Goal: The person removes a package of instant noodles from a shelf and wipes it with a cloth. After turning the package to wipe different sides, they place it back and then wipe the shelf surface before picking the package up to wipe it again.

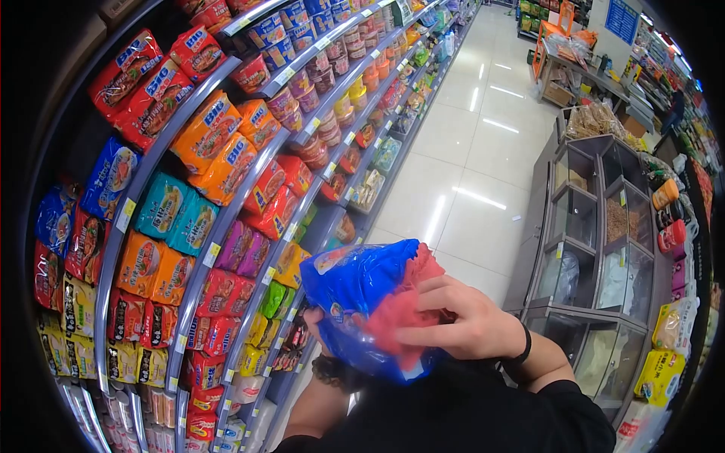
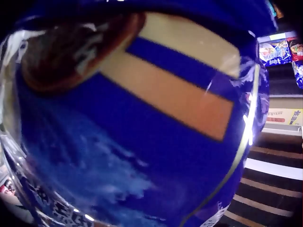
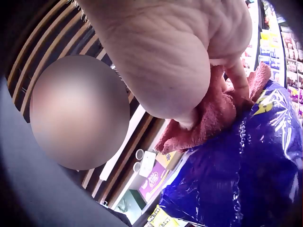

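Note:
A shiny blue plastic pack of packaged food (image 1: 343, 283) is held up in front of the body, over the aisle. My left hand (image 1: 314, 323) grips its left side from below, mostly hidden behind the pack. Against the pack's right side, my right hand (image 1: 468, 321) holds a pinkish-red cloth (image 1: 396, 315), fingers bent into its folds. Seen from the right wrist, the crumpled cloth (image 3: 215, 116) lies along the edge of the blue pack (image 3: 227, 175). The pack's printed face (image 2: 123, 113) fills most of the left wrist view.
Tall shelves (image 1: 192, 336) of bagged and cup noodles run along the left. At right stands a grey cabinet of clear bulk-food bins (image 1: 574, 264). A pale tiled floor (image 1: 461, 151) stretches between them, towards a counter (image 1: 589, 75) farther back.

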Demonstrator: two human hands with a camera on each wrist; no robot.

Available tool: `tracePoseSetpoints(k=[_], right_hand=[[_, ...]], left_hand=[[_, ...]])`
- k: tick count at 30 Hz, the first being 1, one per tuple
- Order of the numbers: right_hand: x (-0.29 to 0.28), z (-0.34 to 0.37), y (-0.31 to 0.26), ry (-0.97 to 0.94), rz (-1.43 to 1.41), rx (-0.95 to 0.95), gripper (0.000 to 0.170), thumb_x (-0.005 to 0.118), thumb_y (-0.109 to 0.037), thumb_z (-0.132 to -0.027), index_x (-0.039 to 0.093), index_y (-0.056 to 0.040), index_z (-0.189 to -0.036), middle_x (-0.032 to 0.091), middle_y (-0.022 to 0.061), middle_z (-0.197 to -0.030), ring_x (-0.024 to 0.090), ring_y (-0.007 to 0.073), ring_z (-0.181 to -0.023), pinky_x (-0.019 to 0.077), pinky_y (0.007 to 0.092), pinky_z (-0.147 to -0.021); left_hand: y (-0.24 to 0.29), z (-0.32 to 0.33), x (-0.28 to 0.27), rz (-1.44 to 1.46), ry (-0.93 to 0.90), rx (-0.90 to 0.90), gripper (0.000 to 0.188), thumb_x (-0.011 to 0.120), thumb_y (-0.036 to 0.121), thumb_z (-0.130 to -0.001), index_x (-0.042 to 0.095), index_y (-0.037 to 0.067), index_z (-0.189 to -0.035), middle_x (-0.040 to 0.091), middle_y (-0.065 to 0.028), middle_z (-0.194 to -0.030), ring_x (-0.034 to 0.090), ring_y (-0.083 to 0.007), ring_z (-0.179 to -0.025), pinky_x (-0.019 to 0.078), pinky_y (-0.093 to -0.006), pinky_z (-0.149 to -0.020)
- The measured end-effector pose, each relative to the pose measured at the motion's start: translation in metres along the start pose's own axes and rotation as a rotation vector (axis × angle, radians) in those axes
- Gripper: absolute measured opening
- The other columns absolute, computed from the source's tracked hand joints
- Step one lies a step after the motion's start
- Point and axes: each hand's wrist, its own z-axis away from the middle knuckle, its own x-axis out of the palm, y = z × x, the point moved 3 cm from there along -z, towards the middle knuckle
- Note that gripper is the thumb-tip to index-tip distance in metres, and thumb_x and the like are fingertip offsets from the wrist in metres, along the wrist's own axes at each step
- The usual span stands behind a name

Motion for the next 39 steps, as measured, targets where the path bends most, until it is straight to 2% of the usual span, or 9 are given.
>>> tracePoseSetpoints(k=[7, 13, 18, 23, 29, 32, 35, 38, 39], right_hand=[[-0.005, 0.010, -0.007, -0.083, -0.132, 0.048, 0.034, 0.074, -0.002, -0.081, 0.075, -0.0128, -0.113, 0.061, 0.0120, -0.119, 0.064, 0.0330, -0.109, 0.0541, 0.0433, -0.092], [-0.021, 0.012, -0.005, -0.250, -0.482, 0.113, 0.028, 0.071, -0.001, -0.086, 0.075, -0.0101, -0.112, 0.062, 0.0132, -0.117, 0.064, 0.0319, -0.108, 0.0530, 0.0403, -0.092], [-0.028, 0.012, 0.025, 0.358, -0.227, 0.308, 0.047, 0.065, 0.011, -0.080, 0.073, -0.0097, -0.121, 0.060, 0.0142, -0.123, 0.065, 0.0298, -0.111, 0.0518, 0.0364, -0.095], [-0.010, -0.020, 0.038, 0.196, -0.118, 0.329, 0.039, 0.070, 0.003, -0.087, 0.070, -0.0076, -0.124, 0.058, 0.0170, -0.124, 0.064, 0.0336, -0.114, 0.0527, 0.0377, -0.097], [0.011, 0.000, 0.046, 0.073, -0.198, 0.484, 0.038, 0.072, -0.004, -0.091, 0.065, -0.0075, -0.128, 0.059, 0.0167, -0.123, 0.066, 0.0358, -0.107, 0.0541, 0.0392, -0.094], [0.020, 0.013, 0.051, 0.046, -0.206, 0.542, 0.035, 0.068, -0.005, -0.094, 0.062, -0.0060, -0.128, 0.060, 0.0165, -0.120, 0.067, 0.0330, -0.104, 0.0543, 0.0384, -0.092], [0.026, 0.027, 0.058, 0.003, -0.443, 0.779, 0.028, 0.061, -0.006, -0.098, 0.060, -0.0031, -0.126, 0.063, 0.0131, -0.114, 0.066, 0.0249, -0.104, 0.0538, 0.0361, -0.092], [0.020, 0.032, 0.053, -0.114, -0.878, 1.136, 0.026, 0.056, -0.007, -0.102, 0.058, -0.0022, -0.127, 0.065, 0.0077, -0.111, 0.063, 0.0152, -0.106, 0.0518, 0.0319, -0.092], [0.019, 0.040, 0.061, -0.062, -0.901, 1.058, 0.025, 0.054, -0.008, -0.103, 0.058, -0.0027, -0.127, 0.065, 0.0062, -0.112, 0.062, 0.0137, -0.106, 0.0510, 0.0307, -0.093]], left_hand=[[0.002, 0.003, 0.024, 0.100, -0.056, -0.077, 0.089, 0.058, 0.057, -0.078, 0.046, 0.007, -0.151, 0.055, -0.0201, -0.147, 0.055, -0.0395, -0.133, 0.0432, -0.0566, -0.114], [0.009, -0.002, 0.017, 0.145, -0.072, -0.087, 0.088, 0.061, 0.055, -0.079, 0.046, 0.008, -0.152, 0.055, -0.0198, -0.148, 0.055, -0.0409, -0.132, 0.0446, -0.0590, -0.112], [0.003, 0.005, 0.046, 0.060, -0.089, -0.030, 0.091, 0.064, 0.052, -0.078, 0.042, 0.008, -0.154, 0.052, -0.0206, -0.150, 0.055, -0.0412, -0.133, 0.0453, -0.0592, -0.112], [-0.009, 0.012, 0.058, -0.005, -0.160, -0.137, 0.100, 0.059, 0.065, -0.080, 0.033, 0.010, -0.159, 0.045, -0.0211, -0.155, 0.048, -0.0416, -0.140, 0.0431, -0.0589, -0.114], [0.017, 0.009, 0.018, 0.087, -0.101, 0.060, 0.092, 0.053, 0.061, -0.085, 0.034, 0.010, -0.159, 0.045, -0.0215, -0.155, 0.050, -0.0417, -0.138, 0.0427, -0.0604, -0.113], [0.026, 0.013, 0.010, 0.113, -0.138, 0.145, 0.088, 0.049, 0.059, -0.087, 0.034, 0.010, -0.159, 0.046, -0.0218, -0.154, 0.051, -0.0416, -0.137, 0.0432, -0.0605, -0.112], [0.033, 0.017, 0.002, 0.077, -0.329, 0.191, 0.083, 0.050, 0.058, -0.090, 0.040, 0.008, -0.155, 0.051, -0.0224, -0.149, 0.055, -0.0399, -0.131, 0.0456, -0.0582, -0.110], [0.033, 0.017, -0.019, -0.047, -0.311, 0.215, 0.084, 0.058, 0.056, -0.086, 0.040, 0.007, -0.153, 0.058, -0.0185, -0.141, 0.060, -0.0387, -0.124, 0.0499, -0.0561, -0.105], [0.033, 0.017, -0.020, -0.119, -0.280, 0.231, 0.084, 0.062, 0.052, -0.087, 0.039, 0.007, -0.153, 0.057, -0.0196, -0.141, 0.061, -0.0378, -0.123, 0.0492, -0.0554, -0.106]])
